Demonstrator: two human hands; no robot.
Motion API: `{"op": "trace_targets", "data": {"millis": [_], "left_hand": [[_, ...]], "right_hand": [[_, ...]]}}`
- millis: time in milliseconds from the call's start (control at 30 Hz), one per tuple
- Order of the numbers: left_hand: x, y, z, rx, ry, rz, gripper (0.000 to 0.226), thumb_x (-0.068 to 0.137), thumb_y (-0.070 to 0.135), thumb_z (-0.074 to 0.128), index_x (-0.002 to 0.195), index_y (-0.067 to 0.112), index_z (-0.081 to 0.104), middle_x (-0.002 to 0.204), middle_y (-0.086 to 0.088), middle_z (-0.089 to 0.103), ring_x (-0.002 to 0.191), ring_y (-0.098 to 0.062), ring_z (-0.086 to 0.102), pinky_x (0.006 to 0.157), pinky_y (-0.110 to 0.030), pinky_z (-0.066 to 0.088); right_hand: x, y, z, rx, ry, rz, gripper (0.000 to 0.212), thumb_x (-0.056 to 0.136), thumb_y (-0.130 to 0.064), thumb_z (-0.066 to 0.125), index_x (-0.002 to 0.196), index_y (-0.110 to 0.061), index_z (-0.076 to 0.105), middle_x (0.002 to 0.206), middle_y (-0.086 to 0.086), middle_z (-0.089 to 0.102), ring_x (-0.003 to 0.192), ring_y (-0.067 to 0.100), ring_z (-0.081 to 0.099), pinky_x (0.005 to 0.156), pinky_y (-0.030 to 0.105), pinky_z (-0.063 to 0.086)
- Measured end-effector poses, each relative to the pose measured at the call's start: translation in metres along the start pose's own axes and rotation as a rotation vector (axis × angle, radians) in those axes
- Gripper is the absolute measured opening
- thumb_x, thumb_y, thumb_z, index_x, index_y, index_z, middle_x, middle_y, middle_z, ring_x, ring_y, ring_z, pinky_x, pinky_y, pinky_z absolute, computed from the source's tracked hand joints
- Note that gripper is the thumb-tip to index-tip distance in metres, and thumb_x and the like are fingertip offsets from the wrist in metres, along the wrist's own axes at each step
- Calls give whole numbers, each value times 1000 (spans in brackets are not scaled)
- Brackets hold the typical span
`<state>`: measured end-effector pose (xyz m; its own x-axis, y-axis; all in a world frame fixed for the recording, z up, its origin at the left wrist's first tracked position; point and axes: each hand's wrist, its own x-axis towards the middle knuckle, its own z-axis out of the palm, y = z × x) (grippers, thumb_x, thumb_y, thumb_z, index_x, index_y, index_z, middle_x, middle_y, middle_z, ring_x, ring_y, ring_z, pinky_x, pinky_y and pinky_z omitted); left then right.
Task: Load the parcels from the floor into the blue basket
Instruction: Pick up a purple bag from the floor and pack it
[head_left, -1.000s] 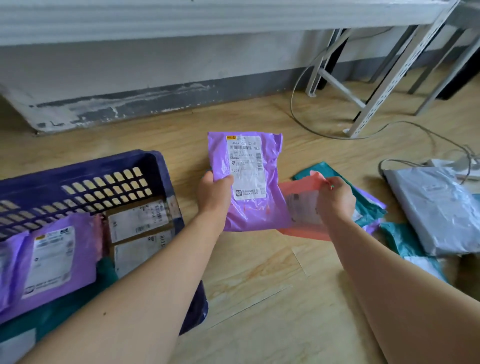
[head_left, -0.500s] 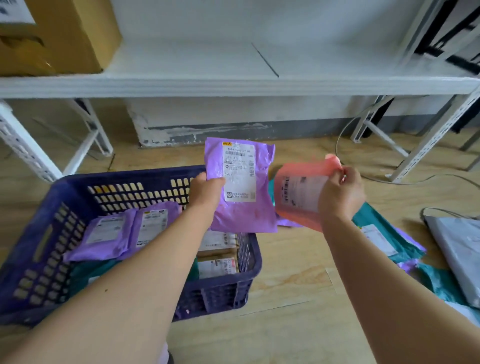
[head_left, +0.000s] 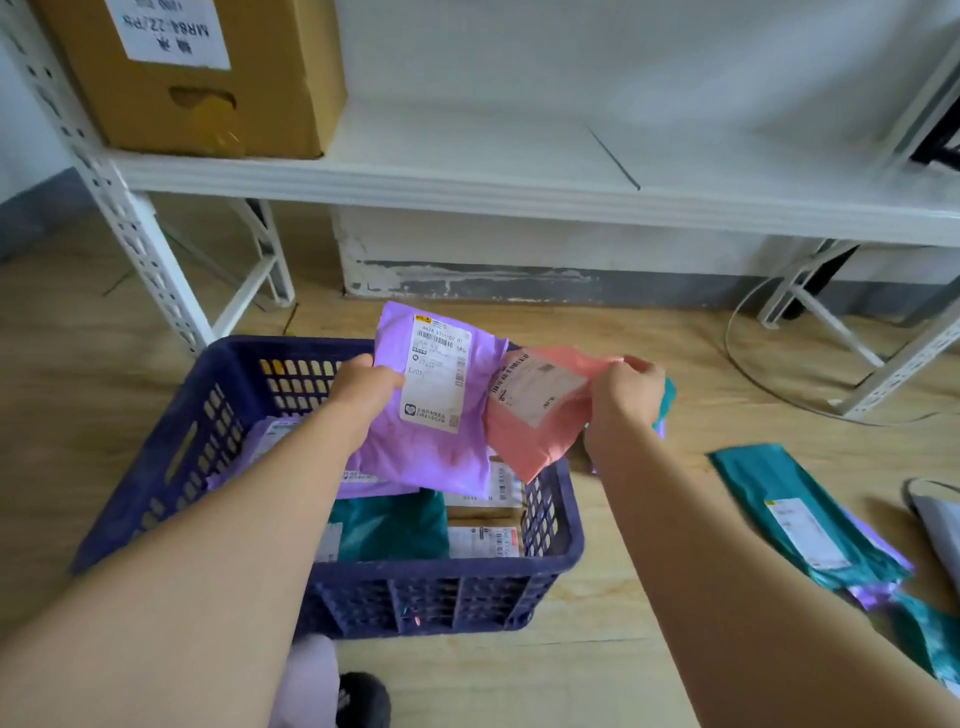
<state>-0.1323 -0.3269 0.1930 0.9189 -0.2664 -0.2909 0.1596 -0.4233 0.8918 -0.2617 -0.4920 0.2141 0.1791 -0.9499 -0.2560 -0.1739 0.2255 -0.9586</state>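
My left hand (head_left: 363, 384) pinches the purple mailer (head_left: 431, 415) by its left edge; my right hand (head_left: 623, 400) grips the pink mailer (head_left: 530, 415) at its top corner. Both arms reach forward over the blue basket (head_left: 171, 457), hiding much of its parcels. At three o'clock, a teal mailer (head_left: 795, 514) lies on the floor, others cut off.

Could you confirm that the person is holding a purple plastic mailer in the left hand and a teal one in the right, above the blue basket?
Not quite: the head view shows the right hand holding a salmon-pink plastic mailer, not a teal one. The left hand does hold the purple plastic mailer above the blue slatted plastic basket.
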Motion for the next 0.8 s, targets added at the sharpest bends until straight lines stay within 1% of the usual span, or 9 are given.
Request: {"op": "trace_targets", "data": {"millis": [67,133,233,400,500,567,667,733,800], "left_hand": [[14,-9,-18,44,19,-25,12,87,8,57,98,9,53,93,-10,53,86,-21,46,59,-25,31],[25,-20,-37,91,53,-61,17,87,7,57,104,7,54,98,-11,52,89,-21,45,59,-24,32],[39,-45,-61,147,98,-137,35,87,5,58,120,-2,54,114,-18,58,102,-30,54,79,-32,41],[55,-85,-86,295,129,-220,31,87,3,56,117,-6,56,119,-23,57,96,-29,52,76,-30,36],[63,-103,-98,433,93,-243,35,90,5,51,124,-5,52,126,-24,53,114,-35,52,89,-34,41],[67,-113,-106,534,100,-264,39,92,7,48,129,-5,48,133,-25,48,121,-36,48,93,-33,39],[71,-128,-114,677,92,-285,40,94,9,45,132,-5,45,135,-25,47,122,-36,47,93,-32,39],[71,-140,-116,754,37,-305,41,94,11,43,133,-1,44,137,-22,47,124,-35,47,94,-33,38],[70,-151,-114,819,-11,-331,46,95,15,41,139,4,37,144,-20,39,131,-35,40,102,-37,34]], "right_hand": [[-3,11,18,-63,-78,50,37,84,-6,39,114,-8,61,107,11,65,86,22,54,75,29,41],[-10,24,34,-110,-145,109,33,88,-6,38,113,-8,60,101,9,60,88,23,53,74,29,40],[-27,46,55,-166,-220,158,29,88,-2,42,104,-4,66,77,9,57,82,24,51,69,30,40],[-50,88,87,-231,-326,396,21,92,3,34,91,-5,54,73,7,49,63,17,48,48,23,37],[-56,115,107,-258,-371,523,22,93,0,37,74,-7,46,70,6,48,59,15,47,47,22,36],[-57,132,122,-372,-437,534,17,91,0,38,78,-6,48,72,7,49,60,16,48,48,22,37],[-58,151,134,-716,-603,377,20,89,-1,43,108,-2,49,77,7,53,69,19,58,54,27,54],[-61,159,134,-1102,-780,69,48,87,-7,49,132,-7,31,102,10,57,95,25,62,78,37,57],[-64,161,133,-1377,-868,-159,81,85,-13,57,147,-16,6,125,12,52,111,29,57,88,39,52]]}}
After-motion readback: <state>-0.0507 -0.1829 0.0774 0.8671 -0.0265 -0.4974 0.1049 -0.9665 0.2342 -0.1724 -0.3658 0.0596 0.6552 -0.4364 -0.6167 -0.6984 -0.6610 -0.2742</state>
